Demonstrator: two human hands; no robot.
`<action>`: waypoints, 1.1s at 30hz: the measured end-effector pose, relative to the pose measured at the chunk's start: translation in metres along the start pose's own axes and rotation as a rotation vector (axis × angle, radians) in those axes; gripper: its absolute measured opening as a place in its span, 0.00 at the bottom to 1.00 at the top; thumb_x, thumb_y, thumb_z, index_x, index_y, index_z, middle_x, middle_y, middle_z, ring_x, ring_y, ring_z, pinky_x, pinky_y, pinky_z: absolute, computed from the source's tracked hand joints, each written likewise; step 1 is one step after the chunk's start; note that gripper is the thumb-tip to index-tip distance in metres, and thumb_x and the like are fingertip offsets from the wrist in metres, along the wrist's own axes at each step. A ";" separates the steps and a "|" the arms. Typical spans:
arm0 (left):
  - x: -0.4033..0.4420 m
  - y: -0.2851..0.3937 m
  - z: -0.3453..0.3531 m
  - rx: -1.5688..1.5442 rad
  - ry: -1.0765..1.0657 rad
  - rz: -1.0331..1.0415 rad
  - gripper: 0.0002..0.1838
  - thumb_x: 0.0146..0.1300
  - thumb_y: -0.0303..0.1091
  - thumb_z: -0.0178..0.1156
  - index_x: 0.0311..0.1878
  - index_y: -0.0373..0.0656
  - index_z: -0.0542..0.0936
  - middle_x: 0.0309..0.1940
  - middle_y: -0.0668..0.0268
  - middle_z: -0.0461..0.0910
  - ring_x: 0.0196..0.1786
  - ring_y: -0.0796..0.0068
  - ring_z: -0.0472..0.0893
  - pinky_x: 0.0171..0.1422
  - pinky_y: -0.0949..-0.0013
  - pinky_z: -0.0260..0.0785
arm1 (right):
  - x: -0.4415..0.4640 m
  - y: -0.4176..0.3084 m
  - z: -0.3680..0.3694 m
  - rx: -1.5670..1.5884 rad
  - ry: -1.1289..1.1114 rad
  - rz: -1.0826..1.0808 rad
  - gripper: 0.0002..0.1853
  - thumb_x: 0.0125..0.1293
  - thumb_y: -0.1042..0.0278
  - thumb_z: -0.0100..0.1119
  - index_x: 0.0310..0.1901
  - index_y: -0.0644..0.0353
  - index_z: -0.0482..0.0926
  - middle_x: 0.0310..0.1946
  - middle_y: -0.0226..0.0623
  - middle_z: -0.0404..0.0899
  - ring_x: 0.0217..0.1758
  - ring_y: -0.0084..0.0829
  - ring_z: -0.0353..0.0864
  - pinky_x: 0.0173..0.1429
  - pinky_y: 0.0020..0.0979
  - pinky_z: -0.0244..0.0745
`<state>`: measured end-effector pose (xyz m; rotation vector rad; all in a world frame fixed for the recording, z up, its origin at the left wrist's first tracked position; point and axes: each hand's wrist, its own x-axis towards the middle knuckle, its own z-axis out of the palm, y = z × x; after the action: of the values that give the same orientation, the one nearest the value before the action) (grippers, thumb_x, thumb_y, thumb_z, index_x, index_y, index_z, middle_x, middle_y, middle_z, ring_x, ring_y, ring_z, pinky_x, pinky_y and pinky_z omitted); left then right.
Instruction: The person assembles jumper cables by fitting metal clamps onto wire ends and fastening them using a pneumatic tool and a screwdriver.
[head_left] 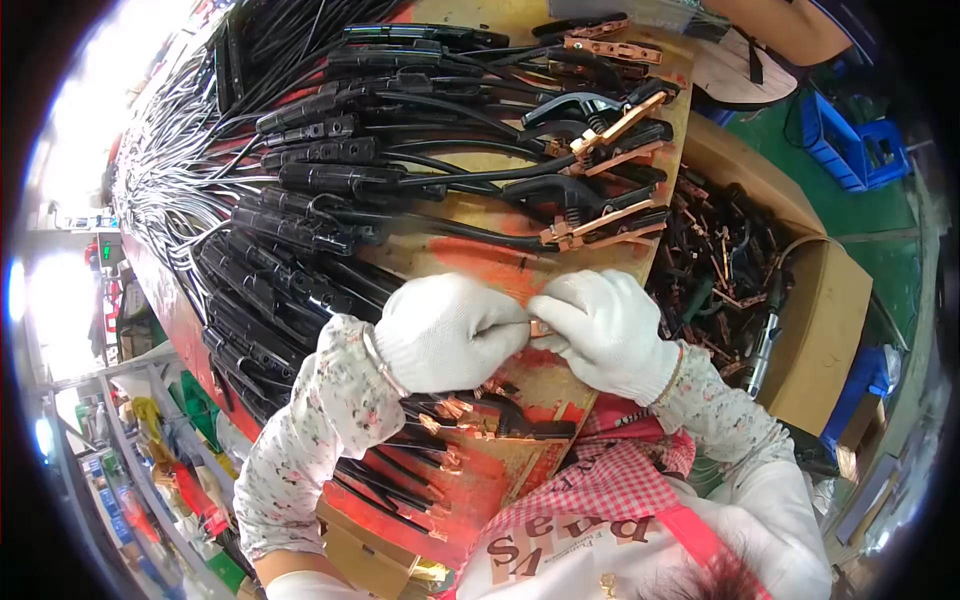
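Observation:
My left hand (448, 333) and my right hand (606, 335), both in white knit gloves, meet over the wooden bench (545, 278). The right fingers are closed on a small copper-coloured piece (541, 328), mostly hidden by the glove. Fingers of the left hand are pinched against its near end, and what they hold, if anything, is hidden. Just below the hands lies a clamp (490, 422) with copper jaws, beside cables with bare copper ends (437, 520). Farther up, several black clamps with copper jaws (600, 225) rest on their cables.
Black cables with black sleeves (330, 178) cover the left of the bench, their grey ends (165, 185) fanned out. A cardboard box (825, 325) of clamp parts (722, 255) stands at the right edge. Blue crates (850, 145) sit on the green floor (870, 220).

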<state>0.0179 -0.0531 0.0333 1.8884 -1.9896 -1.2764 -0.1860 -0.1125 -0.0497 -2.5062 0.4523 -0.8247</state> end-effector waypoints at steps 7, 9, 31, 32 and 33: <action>-0.004 -0.003 0.004 -0.014 0.048 -0.054 0.10 0.64 0.41 0.61 0.37 0.46 0.86 0.26 0.59 0.83 0.32 0.55 0.84 0.38 0.58 0.76 | 0.010 0.007 -0.001 0.104 -0.074 -0.032 0.16 0.56 0.62 0.71 0.43 0.55 0.78 0.34 0.34 0.77 0.35 0.38 0.81 0.33 0.38 0.74; -0.008 -0.017 0.009 0.109 0.176 0.112 0.09 0.63 0.40 0.63 0.39 0.46 0.86 0.27 0.59 0.83 0.32 0.53 0.84 0.38 0.57 0.76 | 0.011 0.006 -0.003 0.085 -0.078 -0.035 0.16 0.57 0.61 0.71 0.43 0.55 0.78 0.34 0.34 0.77 0.35 0.37 0.81 0.33 0.37 0.74; -0.010 -0.019 0.019 0.420 0.435 0.433 0.08 0.52 0.36 0.71 0.31 0.46 0.81 0.21 0.62 0.78 0.25 0.53 0.80 0.30 0.55 0.71 | 0.010 0.011 0.006 0.076 -0.094 -0.110 0.12 0.63 0.58 0.66 0.40 0.54 0.76 0.33 0.35 0.76 0.31 0.37 0.82 0.33 0.38 0.75; -0.008 -0.019 0.018 0.418 0.432 0.436 0.08 0.52 0.36 0.71 0.31 0.46 0.81 0.21 0.62 0.78 0.25 0.53 0.80 0.30 0.55 0.71 | 0.011 0.012 0.005 0.075 -0.095 -0.106 0.12 0.63 0.58 0.66 0.40 0.54 0.76 0.33 0.35 0.76 0.31 0.37 0.82 0.33 0.38 0.75; -0.007 -0.018 0.018 0.404 0.420 0.430 0.08 0.51 0.36 0.71 0.31 0.47 0.82 0.21 0.61 0.78 0.25 0.53 0.80 0.30 0.55 0.72 | 0.011 0.012 0.004 0.074 -0.124 -0.113 0.12 0.64 0.58 0.66 0.40 0.54 0.76 0.33 0.34 0.76 0.31 0.36 0.82 0.33 0.37 0.75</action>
<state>0.0224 -0.0363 0.0142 1.5555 -2.3392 -0.3556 -0.1772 -0.1262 -0.0537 -2.5147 0.2358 -0.7095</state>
